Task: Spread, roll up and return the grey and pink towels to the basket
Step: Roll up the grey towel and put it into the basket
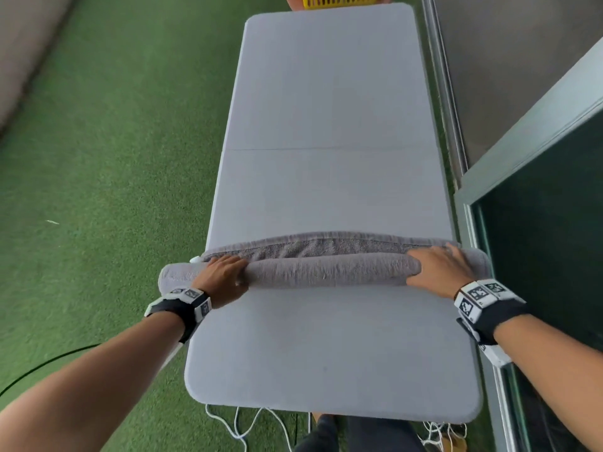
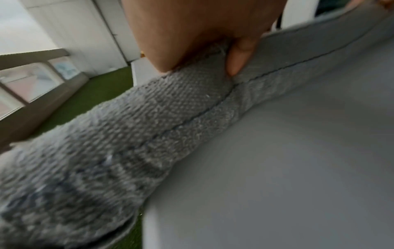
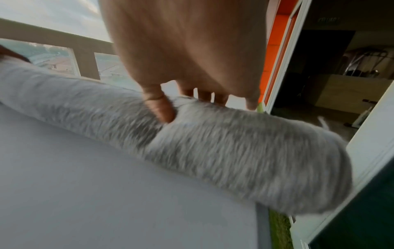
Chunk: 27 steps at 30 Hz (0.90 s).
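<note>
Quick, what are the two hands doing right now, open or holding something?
Left hand: grips the grey towel, fingers curled round its roll.
Right hand: grips the same towel, thumb pressed into it.

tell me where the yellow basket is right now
In the head view, the yellow basket sits at the far end of the grey table, cut off by the picture's top edge, far from the grey towel.

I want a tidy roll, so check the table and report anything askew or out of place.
One thing: the rolled grey towel is longer than the table is wide, so both ends overhang its edges, beyond the left hand and right hand. Nothing else looks spilled or damaged.
</note>
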Available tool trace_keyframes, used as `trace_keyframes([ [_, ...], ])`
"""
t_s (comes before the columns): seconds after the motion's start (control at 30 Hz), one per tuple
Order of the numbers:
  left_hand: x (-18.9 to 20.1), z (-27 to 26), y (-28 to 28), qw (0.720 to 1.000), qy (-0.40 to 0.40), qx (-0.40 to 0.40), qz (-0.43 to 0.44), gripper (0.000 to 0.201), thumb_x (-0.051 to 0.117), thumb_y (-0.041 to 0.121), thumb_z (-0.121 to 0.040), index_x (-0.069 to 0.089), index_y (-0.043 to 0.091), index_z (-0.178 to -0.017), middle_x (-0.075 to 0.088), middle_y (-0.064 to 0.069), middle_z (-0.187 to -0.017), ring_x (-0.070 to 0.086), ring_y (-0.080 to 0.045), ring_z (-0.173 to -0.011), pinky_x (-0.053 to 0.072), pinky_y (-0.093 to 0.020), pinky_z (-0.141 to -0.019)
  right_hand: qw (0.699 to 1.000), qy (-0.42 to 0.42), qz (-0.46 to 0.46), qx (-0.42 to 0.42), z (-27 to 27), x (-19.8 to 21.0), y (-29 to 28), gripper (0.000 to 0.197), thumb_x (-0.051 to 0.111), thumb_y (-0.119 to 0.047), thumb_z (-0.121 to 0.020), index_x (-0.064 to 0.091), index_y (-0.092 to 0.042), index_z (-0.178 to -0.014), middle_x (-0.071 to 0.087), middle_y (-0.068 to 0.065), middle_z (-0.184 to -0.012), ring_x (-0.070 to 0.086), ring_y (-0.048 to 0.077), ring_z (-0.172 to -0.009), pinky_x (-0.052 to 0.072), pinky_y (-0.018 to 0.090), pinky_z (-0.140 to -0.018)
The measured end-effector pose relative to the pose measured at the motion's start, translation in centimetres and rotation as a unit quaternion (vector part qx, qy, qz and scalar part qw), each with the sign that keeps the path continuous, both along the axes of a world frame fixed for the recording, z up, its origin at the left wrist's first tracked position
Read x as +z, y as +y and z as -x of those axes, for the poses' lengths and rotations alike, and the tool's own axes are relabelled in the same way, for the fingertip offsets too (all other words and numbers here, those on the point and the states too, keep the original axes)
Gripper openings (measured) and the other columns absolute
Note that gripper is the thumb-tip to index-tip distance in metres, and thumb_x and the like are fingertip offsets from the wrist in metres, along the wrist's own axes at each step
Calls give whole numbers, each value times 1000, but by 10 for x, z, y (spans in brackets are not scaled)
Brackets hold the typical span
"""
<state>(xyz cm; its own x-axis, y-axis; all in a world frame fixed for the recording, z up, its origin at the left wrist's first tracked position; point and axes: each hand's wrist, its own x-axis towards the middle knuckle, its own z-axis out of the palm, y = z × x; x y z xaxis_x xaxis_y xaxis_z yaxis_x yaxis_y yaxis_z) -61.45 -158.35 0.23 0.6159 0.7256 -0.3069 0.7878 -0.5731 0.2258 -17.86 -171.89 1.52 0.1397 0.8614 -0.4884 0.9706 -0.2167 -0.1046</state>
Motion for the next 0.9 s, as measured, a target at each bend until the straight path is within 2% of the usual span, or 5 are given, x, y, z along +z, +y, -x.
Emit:
trace_keyframes([
  [0.17,9,-35,32,996,-43,78,-15,68,17,44,-87,40,11,-142,50,-12,-136,46,-32,-123,33,-46,-106,991,-23,-115,-65,-15,2,44,47,34,-41,-98,43,-29,-143,41,-4,-150,39,21,-136,11,53,-117],
  [0.33,-11,-26,35,995,68,68,-15,84,52,57,-89,12,22,-154,24,-4,-158,21,-28,-145,8,-50,-119,999,-43,4,18,-20,-3,50,80,51,-64,-89,18,-32,-153,20,-9,-161,16,14,-148,0,56,-117],
  [0.47,-6,8,41,984,137,109,-19,74,66,24,-79,32,17,-145,45,-10,-141,39,-31,-133,23,-50,-113,997,-74,-36,2,-27,-11,47,66,63,-39,-86,34,-31,-145,46,-7,-146,40,17,-135,17,51,-116],
  [0.6,8,1,18,968,156,190,47,45,59,26,-85,43,9,-124,53,-16,-122,50,-35,-115,41,-44,-94,999,-28,4,-42,-15,-4,40,47,58,-33,-86,43,-24,-130,61,8,-123,59,32,-109,44,44,-95],
  [0.9,20,-90,-138,864,-133,413,256,59,65,27,-85,32,2,-127,45,-20,-124,51,-39,-112,43,-42,-96,952,211,51,-215,113,0,-50,61,65,-44,-82,40,-20,-132,61,17,-126,58,38,-113,46,42,-94],
])
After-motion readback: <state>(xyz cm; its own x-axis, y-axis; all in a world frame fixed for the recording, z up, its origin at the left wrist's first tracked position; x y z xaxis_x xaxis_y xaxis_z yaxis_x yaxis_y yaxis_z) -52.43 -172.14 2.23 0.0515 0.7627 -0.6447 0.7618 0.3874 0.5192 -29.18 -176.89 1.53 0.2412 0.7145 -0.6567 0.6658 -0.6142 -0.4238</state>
